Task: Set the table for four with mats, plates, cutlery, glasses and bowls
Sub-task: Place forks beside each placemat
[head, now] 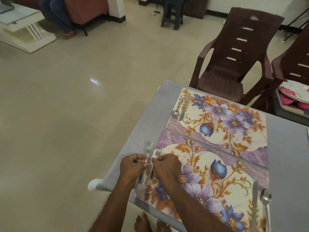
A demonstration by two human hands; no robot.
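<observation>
Two floral mats lie side by side on the grey table (284,144): a near mat (209,178) and a far mat (222,121). My left hand (133,166) grips one steel fork (148,149) over the table's left edge. My right hand (167,164) pinches a second fork (158,150) at the near mat's left end. A knife (254,203) and spoon (266,198) lie on the near mat's right end. Another spoon (177,108) and knife (184,106) lie on the far mat's left end.
A brown plastic chair (234,54) stands beyond the far mat. A second chair (294,64) at the right carries a tray with floral plates (294,91) and pink bowls (289,101). A stool and a seated person are far back.
</observation>
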